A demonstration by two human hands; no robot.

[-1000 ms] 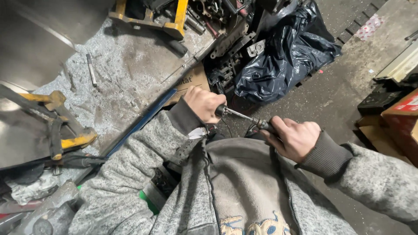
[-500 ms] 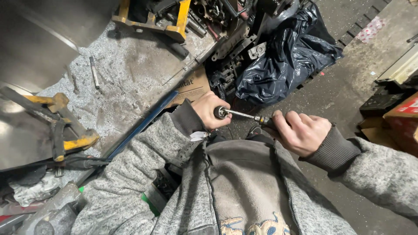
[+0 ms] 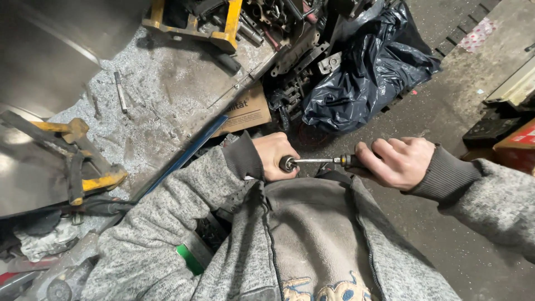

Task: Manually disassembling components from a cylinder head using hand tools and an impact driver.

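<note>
A ratchet wrench (image 3: pixel 315 161) with a chrome shaft and a dark, yellow-banded handle runs level in front of my chest. My left hand (image 3: pixel 272 155) is curled around its round head, fingers closed over whatever sits under it. My right hand (image 3: pixel 394 162) wraps the handle end, knuckles up. Both arms wear grey knitted sleeves with dark cuffs. What the ratchet head is seated on is hidden behind my left hand and my grey hooded top.
A black plastic bag (image 3: pixel 365 72) covers engine parts ahead. A cardboard piece (image 3: pixel 245 113) and a blue bar (image 3: pixel 186 155) lie on a metal plate strewn with shavings. A yellow frame (image 3: pixel 192 30) sits beyond. A yellow clamp tool (image 3: pixel 83 161) is at left, boxes (image 3: pixel 515 145) at right.
The ratchet handle has swung from pointing down-right to level. My right hand rose and moved right with it. The view shifted slightly; my left hand stayed on the head.
</note>
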